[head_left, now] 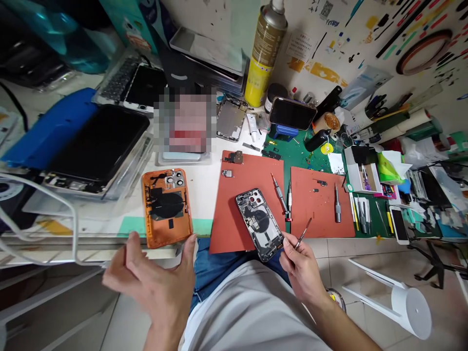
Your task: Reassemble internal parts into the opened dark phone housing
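Black gutted phone (259, 225), fragile, take by edges; right-hand grip (303, 268) pinches a brush (303, 233), left-hand grip (149, 290) spreads empty.

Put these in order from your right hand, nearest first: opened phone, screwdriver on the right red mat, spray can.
Right hand:
1. Opened phone, just left.
2. Screwdriver, ahead on the right mat.
3. Spray can, far ahead by the wall.

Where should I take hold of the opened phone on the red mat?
Grip the opened phone by its metal side rails, pinching across the width from the near end, which angles toward you. The back is open, with boards and flex cables exposed, so keep fingers off it. Your right hand holds a slim tool, so your left hand is probably better.
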The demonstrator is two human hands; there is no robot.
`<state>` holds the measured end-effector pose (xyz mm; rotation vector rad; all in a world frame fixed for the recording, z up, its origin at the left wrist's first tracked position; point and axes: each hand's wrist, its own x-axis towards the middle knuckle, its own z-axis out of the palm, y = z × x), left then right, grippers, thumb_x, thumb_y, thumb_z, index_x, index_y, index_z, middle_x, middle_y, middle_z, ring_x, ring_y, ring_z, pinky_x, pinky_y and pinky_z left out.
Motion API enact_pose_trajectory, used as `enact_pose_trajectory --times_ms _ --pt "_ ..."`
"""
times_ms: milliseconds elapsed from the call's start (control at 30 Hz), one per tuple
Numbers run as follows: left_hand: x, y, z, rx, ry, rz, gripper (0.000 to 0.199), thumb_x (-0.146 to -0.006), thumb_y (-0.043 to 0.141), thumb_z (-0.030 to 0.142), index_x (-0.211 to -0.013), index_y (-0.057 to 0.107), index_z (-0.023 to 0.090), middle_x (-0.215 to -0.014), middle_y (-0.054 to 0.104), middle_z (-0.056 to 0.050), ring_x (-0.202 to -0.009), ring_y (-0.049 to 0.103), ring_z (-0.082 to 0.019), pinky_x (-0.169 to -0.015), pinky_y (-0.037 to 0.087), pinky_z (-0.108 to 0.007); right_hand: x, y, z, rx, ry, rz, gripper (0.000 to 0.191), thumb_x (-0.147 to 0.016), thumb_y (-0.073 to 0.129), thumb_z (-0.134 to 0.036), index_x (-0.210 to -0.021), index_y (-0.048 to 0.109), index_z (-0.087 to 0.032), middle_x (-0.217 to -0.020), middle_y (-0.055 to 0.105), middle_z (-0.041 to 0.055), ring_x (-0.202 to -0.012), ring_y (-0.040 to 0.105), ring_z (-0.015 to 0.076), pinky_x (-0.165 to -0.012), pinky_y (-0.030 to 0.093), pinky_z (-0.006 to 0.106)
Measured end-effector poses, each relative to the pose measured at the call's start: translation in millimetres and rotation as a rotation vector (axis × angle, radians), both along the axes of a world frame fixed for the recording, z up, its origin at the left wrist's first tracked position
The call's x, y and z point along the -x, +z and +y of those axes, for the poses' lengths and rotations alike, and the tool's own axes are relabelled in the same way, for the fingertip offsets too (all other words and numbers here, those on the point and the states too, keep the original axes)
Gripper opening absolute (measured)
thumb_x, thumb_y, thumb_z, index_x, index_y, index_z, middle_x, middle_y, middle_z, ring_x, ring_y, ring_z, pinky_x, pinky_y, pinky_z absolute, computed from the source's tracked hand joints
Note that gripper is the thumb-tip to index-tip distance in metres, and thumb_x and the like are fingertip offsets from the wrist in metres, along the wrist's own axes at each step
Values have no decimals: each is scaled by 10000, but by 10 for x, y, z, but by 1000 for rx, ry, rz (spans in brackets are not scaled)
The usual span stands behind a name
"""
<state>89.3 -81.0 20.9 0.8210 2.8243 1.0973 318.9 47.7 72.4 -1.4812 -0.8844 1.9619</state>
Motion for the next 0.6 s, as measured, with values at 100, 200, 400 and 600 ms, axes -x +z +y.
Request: enact_pose_trajectory --times_ms 100,200,400,600 --pt "53 41 -73 -52 -137 349 975 -874 883 368 -1680 390 129 -1489 510 -312 -1415 495 -500 -1089 507 -713 -31 38 55 -20 26 -2 539 -804 902 -609 -1069 803 -150 -588 296 -111 -513 139 58 -515 105 286" --pt "144 176 -20 -198 -357 451 878 -911 840 262 -1679 422 182 -1413 615 -264 -1310 623 -455 -1054 562 -649 -87 70 136 -45 71 -9 516 -834 881 -604 -1071 807 -152 -604 292 -102 -529 147 61 -525 108 286" --pt "276 564 398 -36 -1028 221 1011 -971 780 482 -1761 185 270 -1665 512 -205 -1574 458 -410 -1236 480 -600 -257 136 363 -108 252 -26 517 -885 837 -621 -1073 825 -140 -585 240 -100 -561 153 79 -552 107 293" --pt "309 765 859 124 -1353 159 1185 -842 928 408 -1757 188 265 -1729 465 -144 -1640 366 -361 -1336 339 -616 -406 263 542 -201 425 -51 449 -961 772 -598 -1103 846 -179 -714 569 -10 -619 328 105 -572 242 277"
